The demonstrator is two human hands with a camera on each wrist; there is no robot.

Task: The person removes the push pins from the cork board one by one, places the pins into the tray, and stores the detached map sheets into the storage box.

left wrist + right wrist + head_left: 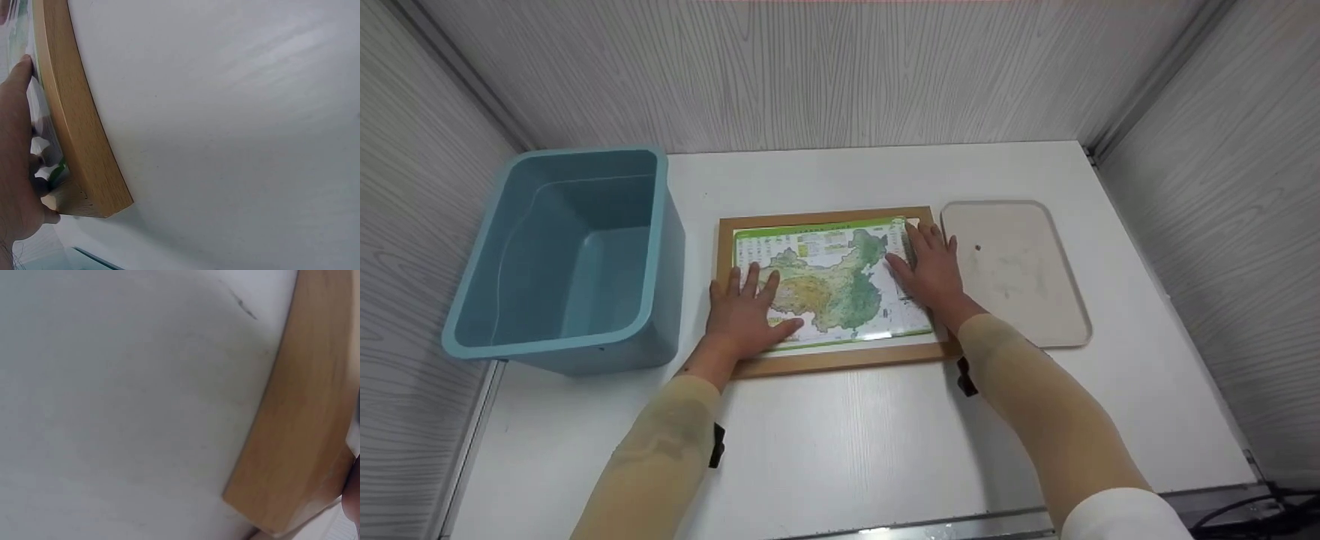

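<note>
A wooden-framed map board point(840, 361) lies flat in the middle of the white table, showing a green and yellow map point(832, 289). My left hand point(746, 315) rests flat on the map's lower left part, fingers spread and straight. My right hand point(931, 266) lies flat on the map's right side, fingers pointing up and left. In the left wrist view the wooden frame point(73, 129) curves beside my left hand point(17, 157). The right wrist view shows only the frame's corner point(298, 433) over the table.
An empty blue plastic bin point(566, 259) stands at the left of the table. A beige tray point(1012, 270) lies just right of the map board. Grey wood-grain walls enclose the table point(847, 442) on three sides.
</note>
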